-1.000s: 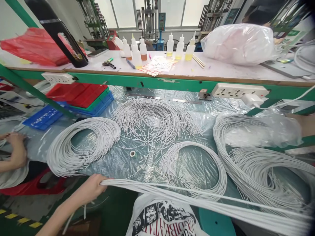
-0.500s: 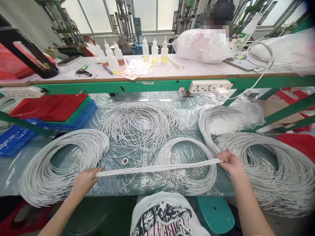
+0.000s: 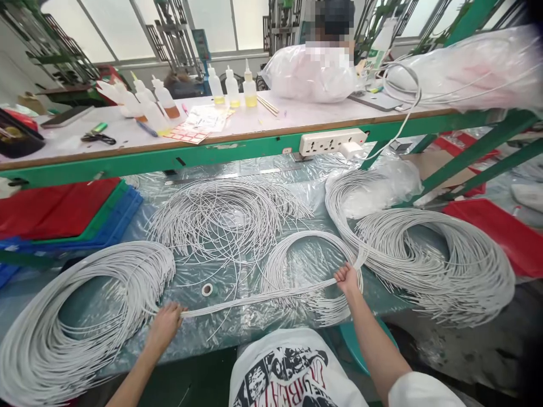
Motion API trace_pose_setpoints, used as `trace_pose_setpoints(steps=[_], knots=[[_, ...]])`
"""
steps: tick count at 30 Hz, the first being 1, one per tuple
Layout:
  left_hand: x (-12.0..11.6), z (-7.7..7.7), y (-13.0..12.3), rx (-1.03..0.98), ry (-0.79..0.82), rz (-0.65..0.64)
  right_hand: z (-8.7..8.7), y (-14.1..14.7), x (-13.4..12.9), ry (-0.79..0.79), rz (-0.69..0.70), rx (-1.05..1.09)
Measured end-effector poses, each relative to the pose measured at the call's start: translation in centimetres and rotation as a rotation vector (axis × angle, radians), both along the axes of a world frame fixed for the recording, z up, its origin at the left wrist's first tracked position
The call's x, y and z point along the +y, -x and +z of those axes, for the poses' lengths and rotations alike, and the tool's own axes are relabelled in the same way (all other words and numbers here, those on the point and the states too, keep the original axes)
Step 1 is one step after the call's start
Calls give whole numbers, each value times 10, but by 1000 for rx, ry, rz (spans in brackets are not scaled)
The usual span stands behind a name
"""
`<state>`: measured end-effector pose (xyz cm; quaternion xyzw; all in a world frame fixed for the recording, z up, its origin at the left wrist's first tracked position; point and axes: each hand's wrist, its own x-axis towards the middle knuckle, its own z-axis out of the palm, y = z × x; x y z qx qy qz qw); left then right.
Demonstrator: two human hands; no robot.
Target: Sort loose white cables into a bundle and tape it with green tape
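A bundle of thin white cables (image 3: 254,297) stretches low across the bench between my two hands. My left hand (image 3: 168,322) is closed round its left end, beside a large coil of white cables (image 3: 34,333). At the other end my right hand (image 3: 347,278) grips the bundle, over the right edge of a smaller cable coil (image 3: 275,260). Behind the bundle lies a loose tangled heap of cables (image 3: 220,209). A small roll of tape (image 3: 207,290) rests on the plastic sheet between the heap and the bundle.
Another big cable coil (image 3: 470,282) lies at the right. Stacked red, green and blue trays (image 3: 63,209) stand at the left. A shelf with a green edge (image 3: 237,144) carries a power strip (image 3: 326,141), bottles (image 3: 232,87) and plastic bags. A person sits beyond it.
My view has turned to the right. My right hand has come inward and closer to my left, and the bundle between them now hangs slightly bent instead of taut.
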<state>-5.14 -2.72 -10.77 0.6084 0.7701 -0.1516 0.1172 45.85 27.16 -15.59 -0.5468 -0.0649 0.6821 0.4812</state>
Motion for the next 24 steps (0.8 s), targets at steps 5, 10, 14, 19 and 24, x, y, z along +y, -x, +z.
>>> trace_pose_setpoints(steps=[5, 10, 14, 19, 24], knots=[[-20, -26, 12, 26, 69, 42, -24, 3, 0, 124, 75, 5], [-28, -51, 10, 69, 130, 65, -42, -3, 3, 215, 52, -23], [-30, -61, 0, 8, 178, 80, -45, -7, 2, 175, 55, -4], [-29, -60, -11, -40, 166, 77, -41, -11, 5, 112, 77, 49], [-27, -56, -4, -66, 124, 66, -42, -14, 6, 89, 63, 64]])
